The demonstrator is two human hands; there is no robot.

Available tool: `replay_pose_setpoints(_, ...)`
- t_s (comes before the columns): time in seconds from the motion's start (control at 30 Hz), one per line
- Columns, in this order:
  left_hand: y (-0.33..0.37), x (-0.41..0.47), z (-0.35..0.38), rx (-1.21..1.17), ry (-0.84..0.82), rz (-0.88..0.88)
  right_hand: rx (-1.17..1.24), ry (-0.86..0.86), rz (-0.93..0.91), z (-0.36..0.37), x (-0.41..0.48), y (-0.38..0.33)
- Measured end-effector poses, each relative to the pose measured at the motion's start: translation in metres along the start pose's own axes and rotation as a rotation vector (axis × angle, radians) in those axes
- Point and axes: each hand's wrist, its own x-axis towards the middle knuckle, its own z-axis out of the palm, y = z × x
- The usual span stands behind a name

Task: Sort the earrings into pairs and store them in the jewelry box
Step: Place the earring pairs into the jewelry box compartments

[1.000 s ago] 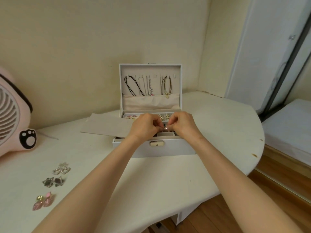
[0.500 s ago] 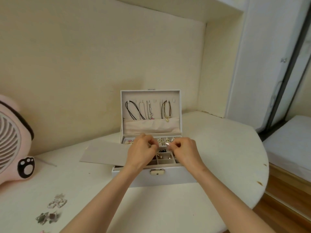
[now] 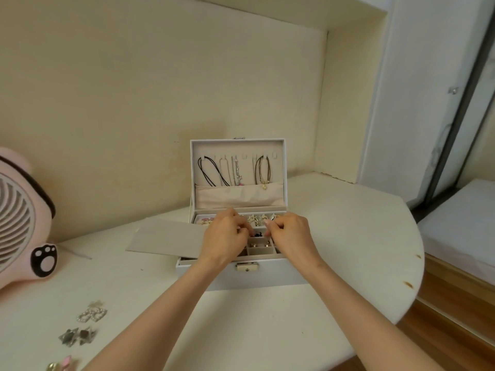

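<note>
The white jewelry box [image 3: 278,277] stands open on the table, its upright lid [image 3: 238,147] hung with necklaces. The divided tray holds several small earrings and rings. Both my hands hover over the tray's back rows with curled fingers, close together. My right hand [image 3: 290,234] pinches a small pale earring at its fingertips. My left hand [image 3: 223,238] is bent in a pinch too, but what lies between its fingers is hidden. On the table at the near left lie a pearl earring pair [image 3: 92,314], a dark star pair [image 3: 77,336] and a pink-and-gold pair [image 3: 60,364].
A grey flat card [image 3: 166,239] leans on the box's left side. A pink fan [image 3: 24,218] stands at the far left. The white table [image 3: 348,250] ends in a rounded edge at the right, with wood floor and a bed beyond.
The camera has tilted up, so the box sits lower in view. My hands have drawn slightly apart and moved toward the tray's back rows.
</note>
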Motion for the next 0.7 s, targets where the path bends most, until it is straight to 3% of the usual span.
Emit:
replay_pose_setpoints(0.1, -0.001, 0.0, -0.001, -0.051, 0.072, -0.028, 0.011, 0.029, -0.017, -0.002, -0.002, -0.002)
replay_pose_setpoints(0.33, -0.003, 0.002, 0.001, 0.006, 0.02, 0.001, -0.001, 0.011, -0.013, 0.0, -0.002, -0.001)
replay_pose_setpoints(0.47, 0.001, -0.001, -0.002, -0.076, 0.071, 0.031, 0.028, 0.012, -0.005, -0.002, -0.002, -0.006)
replay_pose_setpoints(0.57, 0.002, -0.006, -0.013, -0.166, 0.114, 0.106, 0.001, 0.025, -0.121, -0.007, -0.006, -0.016)
replay_pose_setpoints(0.7, -0.005, -0.032, -0.047, -0.088, 0.14, 0.241, 0.038, 0.027, -0.325, -0.009, -0.028, -0.042)
